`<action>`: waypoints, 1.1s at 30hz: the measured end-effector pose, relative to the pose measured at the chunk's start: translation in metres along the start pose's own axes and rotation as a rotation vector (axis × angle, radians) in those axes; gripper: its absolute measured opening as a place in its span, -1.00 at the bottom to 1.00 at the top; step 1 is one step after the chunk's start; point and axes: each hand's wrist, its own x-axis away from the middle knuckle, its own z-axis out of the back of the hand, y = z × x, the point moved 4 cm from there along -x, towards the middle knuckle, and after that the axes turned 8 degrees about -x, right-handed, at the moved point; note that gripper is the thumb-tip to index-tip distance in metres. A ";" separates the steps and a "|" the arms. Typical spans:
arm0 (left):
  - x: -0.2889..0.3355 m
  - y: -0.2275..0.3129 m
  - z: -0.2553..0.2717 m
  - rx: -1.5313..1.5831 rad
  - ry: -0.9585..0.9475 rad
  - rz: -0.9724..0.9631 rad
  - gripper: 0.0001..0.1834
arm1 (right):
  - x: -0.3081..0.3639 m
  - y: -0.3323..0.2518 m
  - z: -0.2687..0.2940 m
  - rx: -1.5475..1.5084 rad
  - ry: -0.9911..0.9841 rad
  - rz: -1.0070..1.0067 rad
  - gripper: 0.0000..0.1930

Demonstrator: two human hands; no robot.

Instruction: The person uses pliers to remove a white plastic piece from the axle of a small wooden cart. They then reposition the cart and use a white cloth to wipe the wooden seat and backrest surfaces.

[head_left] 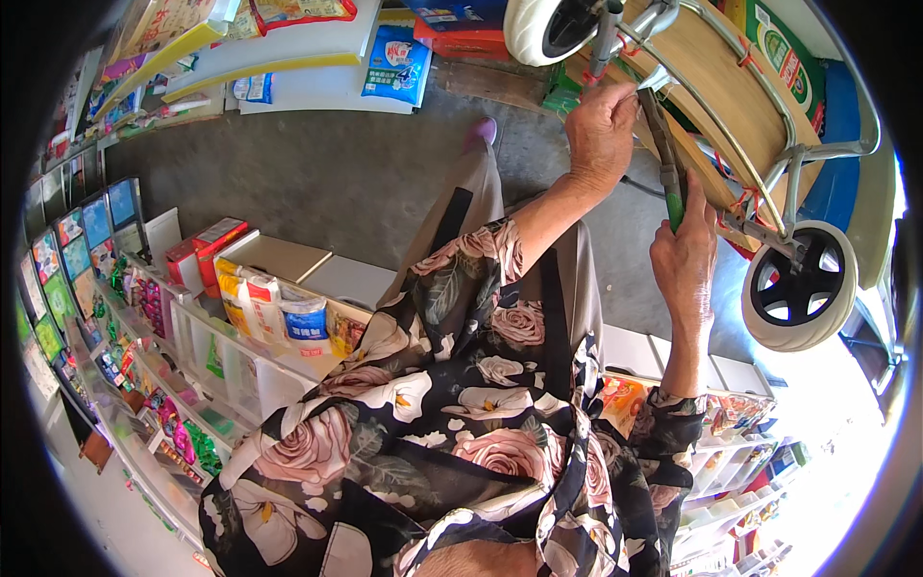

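Currently, the right hand (685, 252) is clamped on a long dark metal tool with a green handle (663, 144), right of upper centre. The left hand (601, 139) has its fingers drawn together by the tool's upper end; what they pinch cannot be told. A silver tubular-metal frame with white-tyred wheels (803, 286) occupies the upper right.

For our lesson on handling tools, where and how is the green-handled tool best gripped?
Probably by the green handle, from the near side, as the right hand holds it: the handle end points toward the person, while the long dark metal part slants away, its far end close to the left hand.
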 end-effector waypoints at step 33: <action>-0.010 0.003 -0.010 0.349 0.068 0.390 -0.80 | -0.033 -0.025 0.008 0.104 0.022 -0.013 -0.31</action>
